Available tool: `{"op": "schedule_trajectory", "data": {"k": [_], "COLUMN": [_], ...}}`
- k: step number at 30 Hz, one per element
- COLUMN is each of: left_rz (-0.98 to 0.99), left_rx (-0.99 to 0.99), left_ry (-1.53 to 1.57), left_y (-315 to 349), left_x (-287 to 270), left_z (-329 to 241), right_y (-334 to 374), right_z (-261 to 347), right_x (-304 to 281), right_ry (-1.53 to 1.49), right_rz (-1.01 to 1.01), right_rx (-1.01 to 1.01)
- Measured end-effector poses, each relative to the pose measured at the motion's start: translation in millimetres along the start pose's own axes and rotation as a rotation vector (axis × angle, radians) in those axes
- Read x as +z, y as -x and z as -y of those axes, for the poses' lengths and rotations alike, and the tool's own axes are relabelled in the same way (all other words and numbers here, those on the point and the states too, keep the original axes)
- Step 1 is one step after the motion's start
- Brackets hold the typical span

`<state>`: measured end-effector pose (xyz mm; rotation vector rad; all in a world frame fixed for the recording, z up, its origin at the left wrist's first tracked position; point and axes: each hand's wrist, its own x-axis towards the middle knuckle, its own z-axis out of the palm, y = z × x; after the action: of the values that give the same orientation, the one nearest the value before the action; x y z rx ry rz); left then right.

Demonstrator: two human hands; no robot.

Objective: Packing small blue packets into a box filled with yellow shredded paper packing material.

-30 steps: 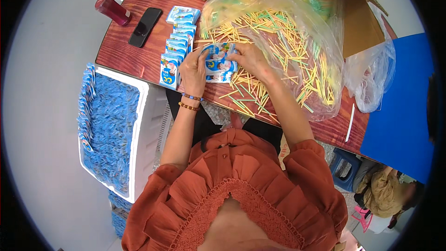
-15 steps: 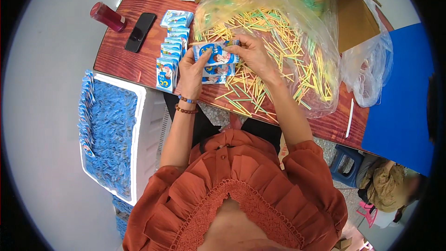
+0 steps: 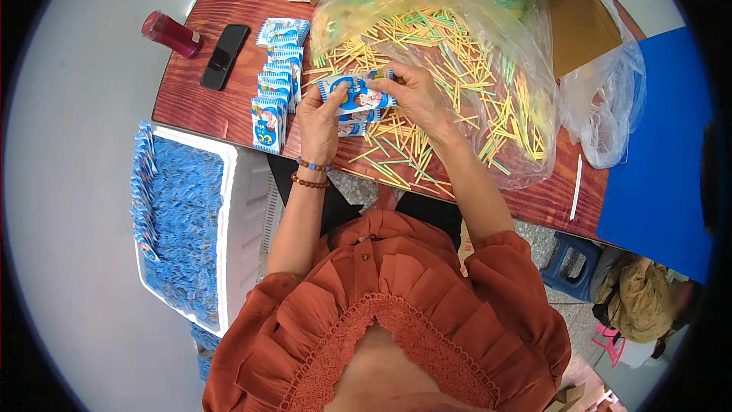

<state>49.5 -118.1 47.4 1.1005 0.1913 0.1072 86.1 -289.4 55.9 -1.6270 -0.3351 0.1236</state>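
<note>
A small blue-and-white printed packet (image 3: 364, 96) is held up between my two hands. My left hand (image 3: 317, 113) pinches its left end, thumb on top. At its right end, the fingers and thumb of my right hand (image 3: 416, 98) are closed on it. Just below, more such packets (image 3: 352, 129) lie overlapped on the table, partly hidden by the held one. Left of my left hand, an overlapping row of similar packets (image 3: 268, 122) runs away from me. Thin yellow and green sticks (image 3: 393, 156) are scattered around my right hand.
A clear plastic bag (image 3: 526, 172) of sticks spreads from a cardboard box (image 3: 583, 38) over the red wood-grain table (image 3: 202, 111). A phone (image 3: 225, 57) and red bottle (image 3: 171, 34) lie left. A white foam box (image 3: 230, 183) full of blue packets stands beside the table; a person (image 3: 637, 297) is at lower right.
The held packet has tilted slightly, its right end now higher, and covers more of the packets below. Both hands keep their grip; the whole view has shifted a little.
</note>
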Motion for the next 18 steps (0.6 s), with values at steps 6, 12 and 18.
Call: {"op": "schedule_trajectory", "data": {"k": [6,12,18], "left_rz": [-0.023,-0.060,-0.070], "left_rx": [0.036,0.053,0.027], "left_ry": [-0.056,0.013,0.033], "left_y": [2.6,-0.3,1.2], "left_x": [-0.8,0.4,4.7], "left_z": [7.5,14.3,13.0], "right_y": [2.0,1.7,4.3], "right_z": [-8.2,-11.7,5.6], "right_x": [2.7,2.6,-3.2], "right_ry": [-0.129,-0.046,-0.094], "right_rz": [-0.018,-0.060,0.007], "right_rx": [0.020,0.005,0.086]}}
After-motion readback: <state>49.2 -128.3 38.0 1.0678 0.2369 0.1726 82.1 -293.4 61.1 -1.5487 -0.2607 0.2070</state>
